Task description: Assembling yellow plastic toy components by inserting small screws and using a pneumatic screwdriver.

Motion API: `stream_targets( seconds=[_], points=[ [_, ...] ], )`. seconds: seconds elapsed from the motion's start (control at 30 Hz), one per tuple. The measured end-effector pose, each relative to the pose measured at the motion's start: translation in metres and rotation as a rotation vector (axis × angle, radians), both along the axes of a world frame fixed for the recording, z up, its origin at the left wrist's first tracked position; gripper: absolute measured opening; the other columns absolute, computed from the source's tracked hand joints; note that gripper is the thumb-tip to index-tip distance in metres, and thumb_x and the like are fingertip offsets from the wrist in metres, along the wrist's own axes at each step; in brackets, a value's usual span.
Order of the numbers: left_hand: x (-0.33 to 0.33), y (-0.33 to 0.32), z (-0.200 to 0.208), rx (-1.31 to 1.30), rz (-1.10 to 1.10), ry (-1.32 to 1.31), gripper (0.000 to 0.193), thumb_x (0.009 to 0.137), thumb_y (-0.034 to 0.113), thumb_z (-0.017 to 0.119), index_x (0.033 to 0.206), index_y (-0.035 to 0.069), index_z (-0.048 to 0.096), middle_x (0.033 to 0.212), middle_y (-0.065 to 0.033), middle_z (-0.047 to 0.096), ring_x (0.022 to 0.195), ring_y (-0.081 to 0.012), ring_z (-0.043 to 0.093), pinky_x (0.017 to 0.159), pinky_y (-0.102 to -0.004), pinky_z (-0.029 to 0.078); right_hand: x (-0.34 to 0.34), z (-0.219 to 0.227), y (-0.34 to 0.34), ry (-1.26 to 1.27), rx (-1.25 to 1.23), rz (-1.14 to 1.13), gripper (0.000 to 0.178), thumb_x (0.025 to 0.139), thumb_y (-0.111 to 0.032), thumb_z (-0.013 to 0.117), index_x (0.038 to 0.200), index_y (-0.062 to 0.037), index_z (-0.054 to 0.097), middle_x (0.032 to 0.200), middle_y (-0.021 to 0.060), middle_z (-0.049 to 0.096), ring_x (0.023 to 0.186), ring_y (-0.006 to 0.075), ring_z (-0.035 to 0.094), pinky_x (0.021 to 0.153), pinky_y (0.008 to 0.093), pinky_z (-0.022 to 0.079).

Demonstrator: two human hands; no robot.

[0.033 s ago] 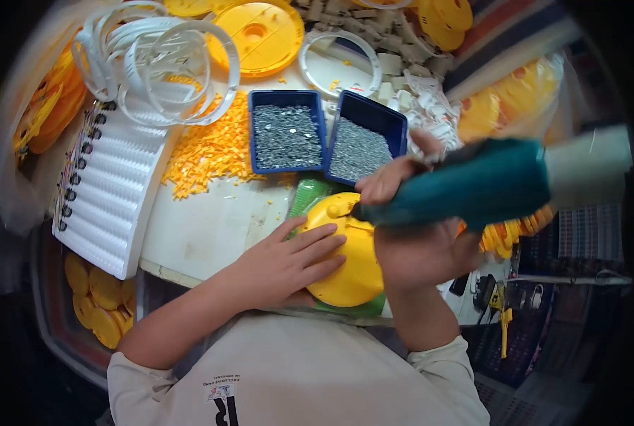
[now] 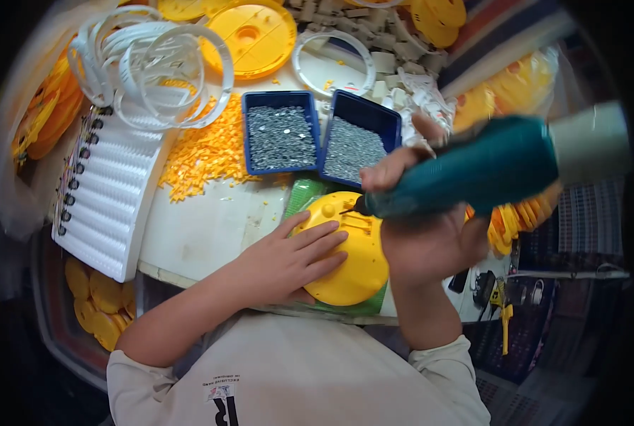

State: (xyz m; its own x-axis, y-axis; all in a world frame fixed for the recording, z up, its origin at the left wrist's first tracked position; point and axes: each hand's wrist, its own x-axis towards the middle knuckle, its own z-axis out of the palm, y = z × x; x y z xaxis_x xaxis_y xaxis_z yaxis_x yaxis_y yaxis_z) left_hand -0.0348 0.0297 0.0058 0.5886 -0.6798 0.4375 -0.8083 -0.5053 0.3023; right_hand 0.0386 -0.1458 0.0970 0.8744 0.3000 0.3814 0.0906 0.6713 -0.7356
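A round yellow plastic disc (image 2: 349, 273) with raised details lies on a green mat (image 2: 304, 197) at the table's near edge. My left hand (image 2: 285, 259) rests flat on its left side, fingers spread across the top; the thumb is partly hidden. Gripped in my right hand (image 2: 427, 245) is a teal electric screwdriver (image 2: 476, 170), tilted and slightly blurred. Its thin dark bit points down at the disc's upper part, beside a small round boss. Whether the bit touches the disc I cannot tell. Beyond the disc stand two blue bins (image 2: 281, 170) (image 2: 396, 128) of small metal pieces, probably screws.
Small orange plastic parts (image 2: 203, 156) are heaped left of the bins, beside a white ribbed tray (image 2: 111, 195). White rings (image 2: 217, 85), a larger yellow disc (image 2: 249, 39) and grey blocks (image 2: 384, 60) crowd the back. Stacked orange parts (image 2: 505, 227) stand at right, near a yellow-handled tool (image 2: 506, 319).
The screwdriver and my right hand have shifted slightly to the right, showing more of the disc's upper details. My left hand stays on the disc.
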Motion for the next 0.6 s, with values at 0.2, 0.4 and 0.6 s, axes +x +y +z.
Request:
stream_targets(
  seconds=[0.2, 0.4, 0.6],
  points=[
    [0.044, -0.005, 0.047, -0.076, -0.079, 0.055, 0.061, 0.083, 0.05, 0.08, 0.122, 0.005, 0.068, 0.123, -0.0124, 0.071, 0.115, -0.0285, 0.068, 0.095, -0.043, 0.051, 0.009, 0.01, -0.079, -0.412, -0.812, -0.462, 0.06, 0.106, -0.043, 0.047, 0.135, 0.008, 0.059, 0.136, 0.0175, 0.061, 0.13, 0.0268, 0.057, 0.115, 0.0387, 0.038],
    [0.068, -0.014, 0.055, -0.261, 0.009, 0.116, 0.056, 0.094, 0.052, 0.069, 0.122, 0.003, 0.067, 0.113, -0.0148, 0.073, 0.102, -0.0343, 0.07, 0.089, -0.0438, 0.053, -0.032, -0.043, -0.104, -0.488, -1.013, -0.578, 0.062, 0.098, -0.051, 0.068, 0.134, -0.0012, 0.065, 0.136, 0.0209, 0.062, 0.128, 0.0318, 0.059, 0.111, 0.0429, 0.044],
    [0.051, -0.024, 0.051, -0.326, 0.102, 0.07, 0.058, 0.097, 0.05, 0.066, 0.13, 0.002, 0.062, 0.13, -0.0193, 0.065, 0.116, -0.0371, 0.064, 0.096, -0.0461, 0.051, -0.027, -0.049, -0.104, -0.538, -0.986, -0.603, 0.07, 0.087, -0.057, 0.075, 0.13, -0.0018, 0.067, 0.127, 0.0152, 0.066, 0.121, 0.0312, 0.062, 0.105, 0.0424, 0.048]
  ],
)
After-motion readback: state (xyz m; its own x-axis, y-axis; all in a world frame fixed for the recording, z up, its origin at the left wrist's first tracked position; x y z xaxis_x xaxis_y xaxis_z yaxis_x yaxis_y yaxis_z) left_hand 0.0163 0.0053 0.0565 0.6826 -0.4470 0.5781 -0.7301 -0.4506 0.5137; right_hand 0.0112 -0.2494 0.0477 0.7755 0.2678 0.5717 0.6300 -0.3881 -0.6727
